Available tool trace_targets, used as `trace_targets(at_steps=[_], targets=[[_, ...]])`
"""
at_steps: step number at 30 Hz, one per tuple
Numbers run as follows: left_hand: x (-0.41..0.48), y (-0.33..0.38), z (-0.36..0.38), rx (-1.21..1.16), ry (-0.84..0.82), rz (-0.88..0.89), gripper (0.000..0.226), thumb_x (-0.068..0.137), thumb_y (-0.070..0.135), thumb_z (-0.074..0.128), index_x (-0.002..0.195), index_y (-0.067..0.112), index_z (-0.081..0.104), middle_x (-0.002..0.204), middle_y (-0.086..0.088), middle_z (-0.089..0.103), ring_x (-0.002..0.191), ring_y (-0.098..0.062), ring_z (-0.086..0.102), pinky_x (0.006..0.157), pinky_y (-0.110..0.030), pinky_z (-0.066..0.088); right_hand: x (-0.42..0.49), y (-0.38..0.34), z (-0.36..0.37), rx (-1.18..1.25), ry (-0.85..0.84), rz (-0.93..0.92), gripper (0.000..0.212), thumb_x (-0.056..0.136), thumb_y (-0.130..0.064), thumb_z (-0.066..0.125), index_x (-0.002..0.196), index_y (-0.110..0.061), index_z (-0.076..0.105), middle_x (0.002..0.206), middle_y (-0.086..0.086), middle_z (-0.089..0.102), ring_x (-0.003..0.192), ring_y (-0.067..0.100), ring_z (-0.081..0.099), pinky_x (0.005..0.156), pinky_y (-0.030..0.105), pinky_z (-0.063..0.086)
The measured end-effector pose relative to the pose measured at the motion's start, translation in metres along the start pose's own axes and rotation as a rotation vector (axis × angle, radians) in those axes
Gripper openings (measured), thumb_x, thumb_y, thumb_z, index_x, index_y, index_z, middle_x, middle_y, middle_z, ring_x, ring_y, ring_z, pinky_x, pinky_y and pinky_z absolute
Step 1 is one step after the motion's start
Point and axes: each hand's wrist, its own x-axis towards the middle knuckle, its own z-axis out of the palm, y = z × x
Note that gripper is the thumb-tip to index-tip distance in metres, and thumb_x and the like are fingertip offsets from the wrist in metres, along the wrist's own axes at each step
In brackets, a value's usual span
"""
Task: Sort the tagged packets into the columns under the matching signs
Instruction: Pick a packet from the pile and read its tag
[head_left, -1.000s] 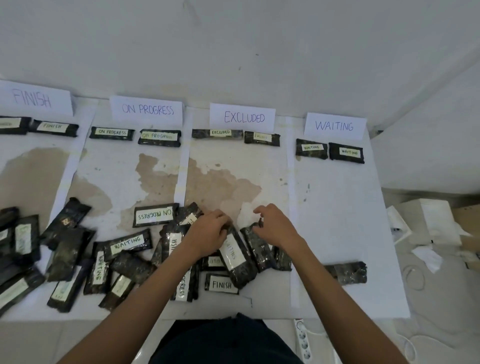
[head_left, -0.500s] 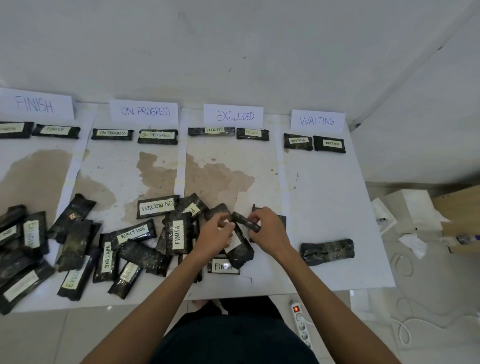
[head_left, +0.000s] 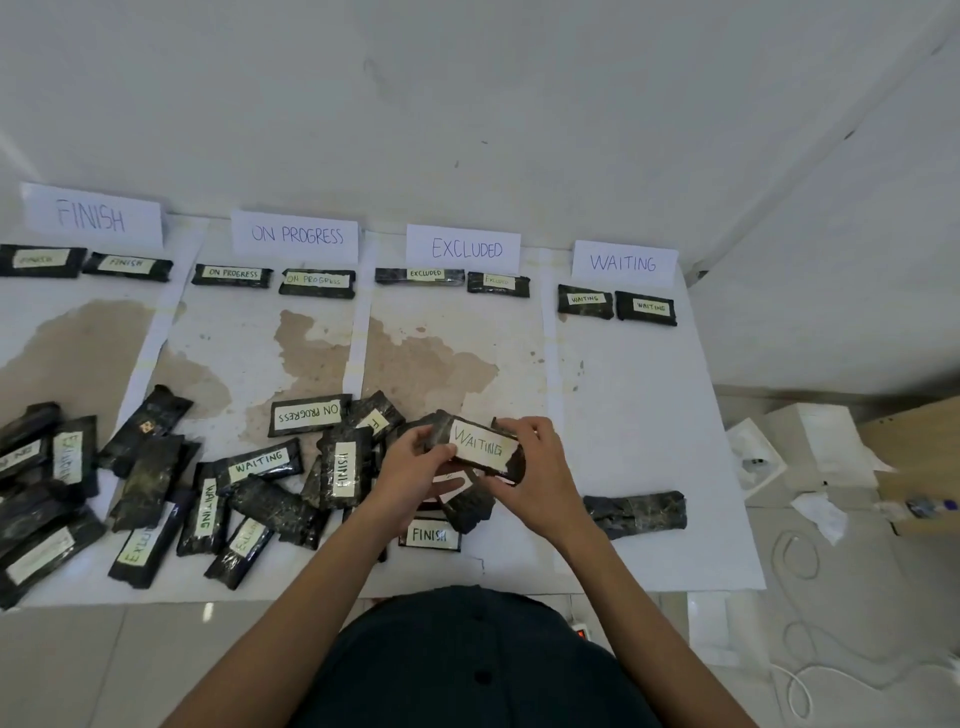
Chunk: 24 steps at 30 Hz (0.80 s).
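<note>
**Me:** I am holding the WAITING packet (head_left: 483, 447) in both hands. My left hand (head_left: 415, 462) is pinching its left end and my right hand (head_left: 540, 483) is curling round its right end. It is hovering tag up just above the near edge of the heap (head_left: 260, 493), in the strip below the EXCLUDED sign (head_left: 464, 248).

**Helper:** So where are you taking it?

**Me:** The tag is reading WAITING, so I am judging that it belongs in the far right column, under the WAITING sign (head_left: 623, 262). Two sorted packets (head_left: 584, 300) are already lying there side by side, just below the sign.

**Helper:** What are you minding on the way?

**Me:** In the head view, the only one I have, I am seeing bare sheet (head_left: 639, 405) below that pair. I am therefore planning to start a second row just beneath them, tag up and lettering turned the same way as theirs. That column is on my right, so I am thinking of letting the left hand go and carrying with the right alone. I am also meaning to lift clear and not drag, because loose packets are lying right under my hands, and the FINISH packet (head_left: 430, 535) is sitting just in front of me.

**Helper:** And the lone packet (head_left: 634, 512) low in that column?

**Me:** It is showing no tag, so I cannot tell what it is. I am aiming well above it.
</note>
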Motion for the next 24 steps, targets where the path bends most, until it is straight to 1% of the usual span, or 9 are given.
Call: trace_targets(at_steps=[2,4,8,10,13,14,18,21,24], targets=[[-0.001,0.000,0.003,-0.006,0.001,0.001,0.034,0.091,0.005,0.055,0.124,0.008,0.049,0.108,-0.012,0.065,0.094,-0.024,0.068,0.069,-0.033,0.059,-0.002,0.003,-0.003,0.031,-0.031,0.013,0.063,0.077,-0.024,0.075,0.131,-0.025,0.044,0.124,-0.006,0.043,0.120,0.011,0.042,0.090,0.026,0.053],[-0.002,-0.001,0.006,0.000,-0.006,0.008,0.034,0.091,0.005,0.055,0.124,0.008,0.048,0.109,-0.013,0.064,0.094,-0.024,0.067,0.068,-0.032,0.059,-0.003,0.004,-0.006,0.003,-0.035,0.008,0.061,0.078,-0.025,0.074,0.132,-0.023,0.045,0.124,-0.005,0.046,0.118,0.010,0.042,0.092,0.026,0.050],[-0.004,-0.006,0.016,0.025,0.000,0.042,0.029,0.090,0.003,0.056,0.117,0.010,0.048,0.104,-0.008,0.064,0.090,-0.021,0.067,0.064,-0.029,0.059,-0.003,0.009,-0.014,-0.183,-0.025,-0.054,0.061,0.078,-0.030,0.072,0.133,-0.022,0.046,0.125,-0.005,0.047,0.112,0.013,0.037,0.096,0.027,0.041],[-0.004,-0.009,0.022,0.062,-0.001,0.054,0.027,0.089,0.002,0.057,0.113,0.012,0.048,0.104,-0.006,0.064,0.089,-0.020,0.067,0.066,-0.028,0.058,-0.001,0.012,-0.019,-0.265,-0.038,-0.073,0.059,0.080,-0.028,0.070,0.133,-0.024,0.045,0.126,-0.005,0.048,0.113,0.016,0.035,0.096,0.028,0.038],[0.000,-0.009,0.035,0.162,-0.016,0.089,0.028,0.089,0.003,0.057,0.116,0.011,0.050,0.108,-0.008,0.064,0.090,-0.019,0.067,0.061,-0.022,0.056,0.004,0.019,-0.029,-0.309,-0.043,-0.061,0.054,0.081,-0.021,0.068,0.130,-0.024,0.046,0.126,-0.005,0.049,0.113,0.017,0.035,0.095,0.028,0.038],[0.003,-0.007,0.041,0.201,-0.023,0.101,0.029,0.090,0.004,0.055,0.117,0.012,0.050,0.108,-0.008,0.064,0.090,-0.017,0.067,0.062,-0.022,0.056,0.007,0.022,-0.034,-0.314,-0.038,-0.051,0.053,0.081,-0.020,0.068,0.129,-0.024,0.046,0.126,-0.005,0.050,0.112,0.018,0.036,0.094,0.028,0.038],[0.019,0.006,0.065,0.290,-0.058,0.157,0.030,0.092,0.009,0.052,0.121,0.015,0.050,0.106,-0.005,0.066,0.089,-0.015,0.068,0.078,-0.033,0.056,0.026,0.042,-0.061,-0.324,-0.011,-0.018,0.052,0.081,-0.023,0.069,0.128,-0.021,0.048,0.126,-0.003,0.051,0.112,0.020,0.039,0.093,0.032,0.039],[0.037,0.016,0.085,0.364,-0.065,0.186,0.030,0.093,0.011,0.051,0.121,0.019,0.050,0.104,-0.002,0.065,0.088,-0.014,0.068,0.078,-0.030,0.055,0.044,0.062,-0.085,-0.363,-0.007,0.022,0.054,0.080,-0.025,0.071,0.129,-0.020,0.048,0.127,-0.002,0.052,0.114,0.021,0.039,0.093,0.033,0.038],[0.064,0.025,0.103,0.481,-0.089,0.228,0.034,0.092,0.015,0.053,0.125,0.022,0.049,0.106,0.002,0.064,0.091,-0.015,0.065,0.078,-0.031,0.055,0.066,0.085,-0.107,-0.406,-0.008,0.042,0.055,0.080,-0.024,0.072,0.130,-0.019,0.049,0.126,-0.001,0.052,0.112,0.024,0.041,0.089,0.035,0.037]])
